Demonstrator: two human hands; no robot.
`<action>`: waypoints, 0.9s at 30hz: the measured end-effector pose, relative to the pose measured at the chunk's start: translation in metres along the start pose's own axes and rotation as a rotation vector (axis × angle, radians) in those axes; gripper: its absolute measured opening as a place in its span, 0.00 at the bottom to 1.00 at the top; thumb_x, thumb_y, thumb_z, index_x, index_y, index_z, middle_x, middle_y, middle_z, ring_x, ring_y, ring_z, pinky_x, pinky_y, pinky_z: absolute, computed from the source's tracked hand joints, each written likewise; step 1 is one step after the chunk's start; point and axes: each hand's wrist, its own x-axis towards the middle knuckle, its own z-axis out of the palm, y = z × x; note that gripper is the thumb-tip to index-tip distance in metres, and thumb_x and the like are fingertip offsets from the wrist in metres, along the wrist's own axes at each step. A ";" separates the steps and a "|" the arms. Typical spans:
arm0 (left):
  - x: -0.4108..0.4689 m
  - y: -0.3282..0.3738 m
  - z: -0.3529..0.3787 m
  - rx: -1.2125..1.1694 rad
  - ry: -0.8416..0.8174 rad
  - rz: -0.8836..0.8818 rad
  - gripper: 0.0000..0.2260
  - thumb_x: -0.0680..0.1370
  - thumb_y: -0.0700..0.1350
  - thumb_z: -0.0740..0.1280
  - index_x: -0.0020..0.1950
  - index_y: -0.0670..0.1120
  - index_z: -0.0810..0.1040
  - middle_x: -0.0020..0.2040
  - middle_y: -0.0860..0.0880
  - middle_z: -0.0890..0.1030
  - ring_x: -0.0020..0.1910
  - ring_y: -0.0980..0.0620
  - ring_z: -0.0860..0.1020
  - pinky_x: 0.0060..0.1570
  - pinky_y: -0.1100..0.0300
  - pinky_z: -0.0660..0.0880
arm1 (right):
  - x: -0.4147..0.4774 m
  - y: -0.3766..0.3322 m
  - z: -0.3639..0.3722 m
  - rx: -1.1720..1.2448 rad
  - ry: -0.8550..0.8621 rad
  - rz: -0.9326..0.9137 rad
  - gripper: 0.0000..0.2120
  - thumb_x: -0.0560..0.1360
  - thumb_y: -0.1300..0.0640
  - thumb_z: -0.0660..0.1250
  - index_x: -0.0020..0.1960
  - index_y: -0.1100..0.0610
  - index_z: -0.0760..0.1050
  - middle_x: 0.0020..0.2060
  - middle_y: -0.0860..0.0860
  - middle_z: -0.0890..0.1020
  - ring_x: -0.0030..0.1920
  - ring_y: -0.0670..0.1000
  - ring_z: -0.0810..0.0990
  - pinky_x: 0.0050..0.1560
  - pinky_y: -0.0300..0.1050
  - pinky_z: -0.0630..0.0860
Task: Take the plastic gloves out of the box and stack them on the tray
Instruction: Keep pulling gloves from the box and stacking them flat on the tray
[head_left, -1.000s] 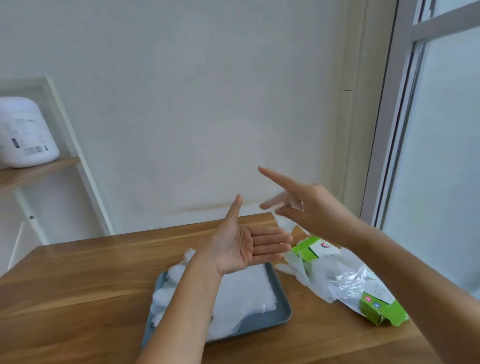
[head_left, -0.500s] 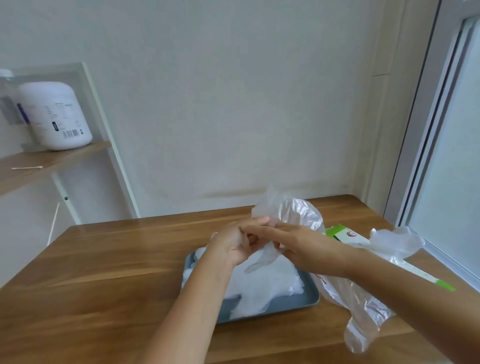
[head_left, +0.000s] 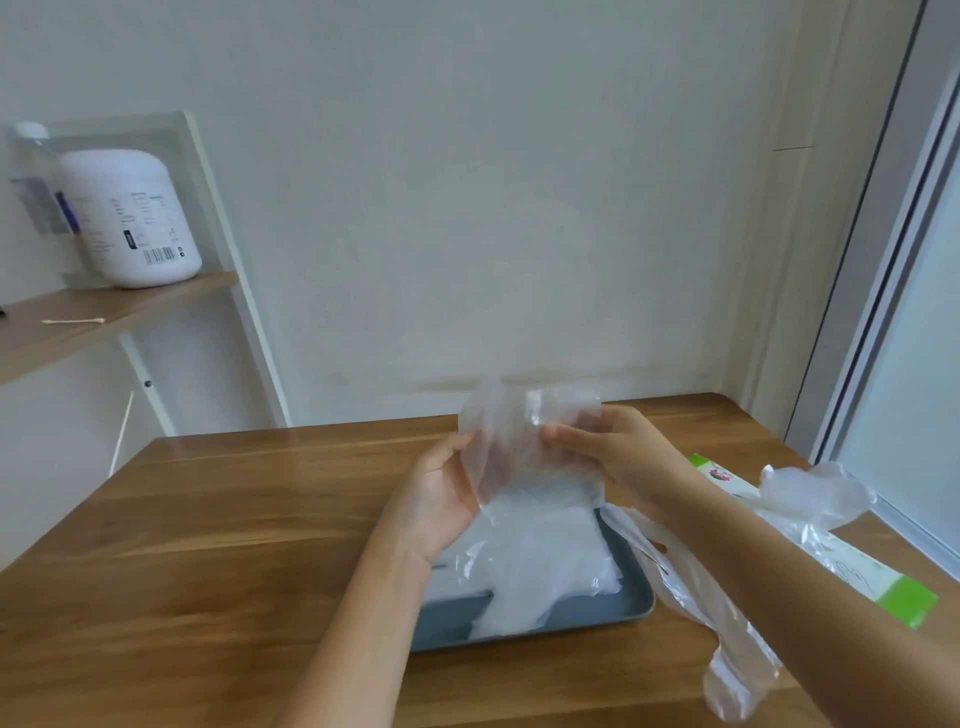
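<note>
- Head view, nearest: a loose glove (head_left: 737, 680) lies on the desk (head_left: 208, 545) under your right forearm.
- The tray (head_left: 597, 616) holds the stacked gloves (head_left: 550, 551) directly below your grips, likely so the next lands flat.
- Left grip (head_left: 436, 499) and right grip (head_left: 623, 457) both pinch 1 held glove (head_left: 524, 441), spreading it above the stack.
- The box (head_left: 904, 597) lies right of the tray.
- Beyond: shelf (head_left: 104, 312), white jar (head_left: 130, 218), plain wall.

Grey-blue tray (head_left: 631, 605), clear gloves (head_left: 530, 441), seemingly green-white box (head_left: 883, 582)
</note>
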 end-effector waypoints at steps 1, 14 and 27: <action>-0.003 0.002 -0.001 -0.007 -0.005 -0.037 0.19 0.76 0.50 0.64 0.59 0.37 0.81 0.59 0.40 0.80 0.57 0.45 0.78 0.66 0.54 0.69 | 0.002 -0.008 0.006 -0.139 0.021 -0.079 0.07 0.73 0.56 0.71 0.43 0.61 0.81 0.38 0.56 0.85 0.38 0.50 0.83 0.40 0.38 0.77; -0.017 0.009 -0.029 -0.102 -0.060 -0.095 0.47 0.59 0.71 0.71 0.64 0.36 0.76 0.64 0.34 0.76 0.59 0.36 0.78 0.53 0.42 0.78 | -0.007 -0.069 0.029 -0.968 -0.293 -0.496 0.11 0.77 0.59 0.66 0.41 0.44 0.77 0.32 0.42 0.76 0.33 0.41 0.73 0.37 0.37 0.67; -0.016 0.066 -0.046 0.574 0.131 -0.089 0.19 0.71 0.28 0.67 0.61 0.39 0.75 0.52 0.40 0.82 0.43 0.46 0.84 0.41 0.57 0.82 | -0.003 -0.008 0.023 0.019 0.021 0.146 0.06 0.76 0.64 0.67 0.45 0.67 0.81 0.31 0.55 0.81 0.28 0.46 0.79 0.33 0.35 0.76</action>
